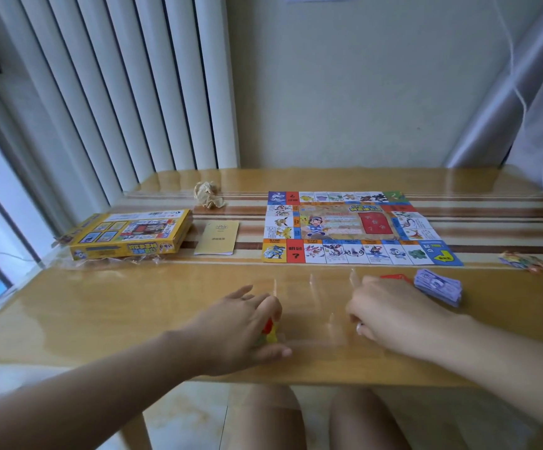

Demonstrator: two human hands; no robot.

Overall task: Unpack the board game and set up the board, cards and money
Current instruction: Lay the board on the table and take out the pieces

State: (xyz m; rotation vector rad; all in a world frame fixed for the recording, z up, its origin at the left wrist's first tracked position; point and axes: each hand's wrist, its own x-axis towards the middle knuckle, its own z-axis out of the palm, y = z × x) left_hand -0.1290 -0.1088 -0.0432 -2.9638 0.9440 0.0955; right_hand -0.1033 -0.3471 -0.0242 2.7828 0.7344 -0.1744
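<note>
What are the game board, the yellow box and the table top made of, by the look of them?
Game board: thin printed paper or card, fairly matt; it lies flat with hardly any edge thickness. Yellow box: printed cardboard, slightly glossy, with sharp folded corners. Table: pale wood or a wood look under a clear glossy layer, perhaps a plastic sheet; it mirrors the window light.

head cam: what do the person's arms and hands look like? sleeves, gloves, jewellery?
Left hand and right hand are bare: no gloves, no rings visible, no watch or bracelet at either wrist. Left forearm and right forearm are bare right to the frame edge, with no sleeve in view. The thumbnails look pale and unpainted, though the picture is soft.
</note>
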